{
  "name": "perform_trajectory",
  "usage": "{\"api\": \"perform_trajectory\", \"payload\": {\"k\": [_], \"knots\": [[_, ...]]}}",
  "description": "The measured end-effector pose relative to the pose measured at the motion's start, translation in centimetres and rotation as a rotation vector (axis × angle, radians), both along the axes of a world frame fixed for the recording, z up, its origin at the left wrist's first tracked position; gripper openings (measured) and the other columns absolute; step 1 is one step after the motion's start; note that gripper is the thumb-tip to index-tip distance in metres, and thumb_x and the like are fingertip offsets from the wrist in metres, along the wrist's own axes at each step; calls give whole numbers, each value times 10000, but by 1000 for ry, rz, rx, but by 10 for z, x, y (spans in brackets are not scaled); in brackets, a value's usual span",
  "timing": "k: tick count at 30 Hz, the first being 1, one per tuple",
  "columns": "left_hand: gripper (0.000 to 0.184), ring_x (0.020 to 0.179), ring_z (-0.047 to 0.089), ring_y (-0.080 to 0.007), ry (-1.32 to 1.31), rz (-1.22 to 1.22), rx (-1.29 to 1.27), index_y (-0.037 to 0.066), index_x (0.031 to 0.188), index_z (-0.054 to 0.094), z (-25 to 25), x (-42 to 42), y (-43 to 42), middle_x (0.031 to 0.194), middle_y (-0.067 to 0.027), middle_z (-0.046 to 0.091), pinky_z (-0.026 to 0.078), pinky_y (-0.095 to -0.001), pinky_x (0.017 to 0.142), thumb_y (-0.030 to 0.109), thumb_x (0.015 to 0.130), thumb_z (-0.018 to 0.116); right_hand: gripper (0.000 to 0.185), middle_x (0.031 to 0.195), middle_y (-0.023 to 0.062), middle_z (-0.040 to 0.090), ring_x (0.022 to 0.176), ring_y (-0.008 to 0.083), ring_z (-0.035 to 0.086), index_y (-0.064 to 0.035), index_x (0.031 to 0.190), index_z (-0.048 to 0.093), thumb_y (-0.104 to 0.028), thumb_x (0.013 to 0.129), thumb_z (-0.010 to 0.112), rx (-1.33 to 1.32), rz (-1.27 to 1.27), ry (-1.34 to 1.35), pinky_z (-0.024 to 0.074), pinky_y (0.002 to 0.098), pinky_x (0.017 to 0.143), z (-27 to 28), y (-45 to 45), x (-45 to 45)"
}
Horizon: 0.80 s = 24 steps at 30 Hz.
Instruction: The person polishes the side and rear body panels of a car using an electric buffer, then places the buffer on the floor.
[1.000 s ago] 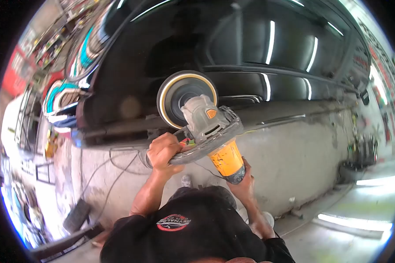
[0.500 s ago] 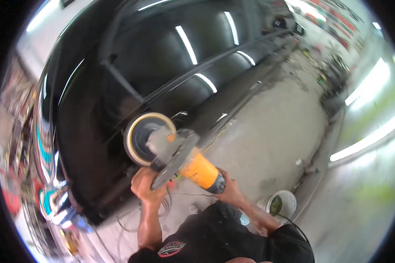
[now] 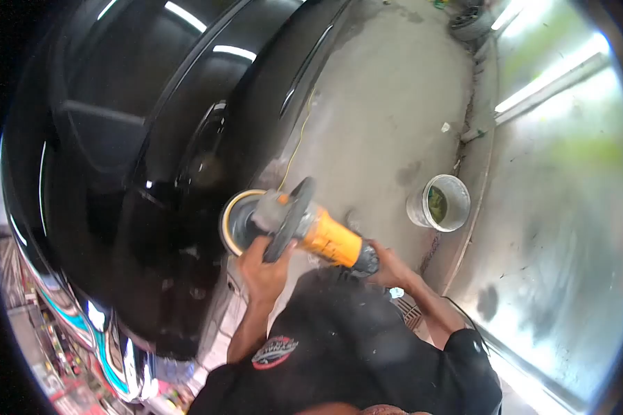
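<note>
A yellow and grey rotary polisher is held in front of my body, its round pad at the lower side of a glossy black car. The pad's edge overlaps the car panel in view; whether it presses on it I cannot tell. My left hand wraps round the dark loop handle near the polisher's head. At the rear end of the yellow body, my right hand grips the black grip, with its fingers partly hidden behind it.
On the concrete floor to the right stands a white bucket with greenish contents. A yellow cord runs along the floor by the car. A shiny metal-like wall bounds the right side. Tyres lie at the far end.
My view has turned, so the car sits further left and the bucket appears higher. Both hands and the polisher have shifted slightly right in view, still gripped the same way.
</note>
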<state>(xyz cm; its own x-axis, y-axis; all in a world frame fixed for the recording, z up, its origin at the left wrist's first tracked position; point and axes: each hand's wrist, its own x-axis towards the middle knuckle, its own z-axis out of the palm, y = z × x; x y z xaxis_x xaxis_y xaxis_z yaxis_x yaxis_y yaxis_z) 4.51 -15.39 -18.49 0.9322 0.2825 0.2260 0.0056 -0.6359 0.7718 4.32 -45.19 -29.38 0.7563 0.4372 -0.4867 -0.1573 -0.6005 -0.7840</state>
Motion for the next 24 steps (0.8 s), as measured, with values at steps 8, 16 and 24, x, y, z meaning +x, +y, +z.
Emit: {"api": "perform_trajectory", "payload": {"k": [8, 16, 24], "knots": [[302, 800, 702, -383, 109, -158, -304, 8, 999, 678, -11, 19, -62, 841, -218, 669, 529, -427, 691, 230, 838, 806, 849, 1156, 172, 736, 1036, 237, 713, -10, 1418, 484, -36, 662, 871, 6, -108, -57, 547, 359, 920, 42, -76, 8], [340, 834, 669, -434, 133, -79, -394, 9, 975, 626, -35, 50, -144, 846, -231, 649, 510, -459, 696, 260, 835, 808, 846, 1108, 152, 716, 1010, 258, 686, -20, 1370, 510, -38, 595, 847, -7, 59, -60, 527, 393, 938, 42, -169, 87], [271, 774, 617, -107, 115, -84, -496, -21, 1076, 680, -36, 61, -203, 867, -35, 699, 515, -287, 740, 128, 879, 792, 839, 1156, 227, 713, 1104, 422, 674, -76, 1402, 512, -150, 657, 890, -120, 92, -141, 535, 463, 920, 38, -213, 99]]}}
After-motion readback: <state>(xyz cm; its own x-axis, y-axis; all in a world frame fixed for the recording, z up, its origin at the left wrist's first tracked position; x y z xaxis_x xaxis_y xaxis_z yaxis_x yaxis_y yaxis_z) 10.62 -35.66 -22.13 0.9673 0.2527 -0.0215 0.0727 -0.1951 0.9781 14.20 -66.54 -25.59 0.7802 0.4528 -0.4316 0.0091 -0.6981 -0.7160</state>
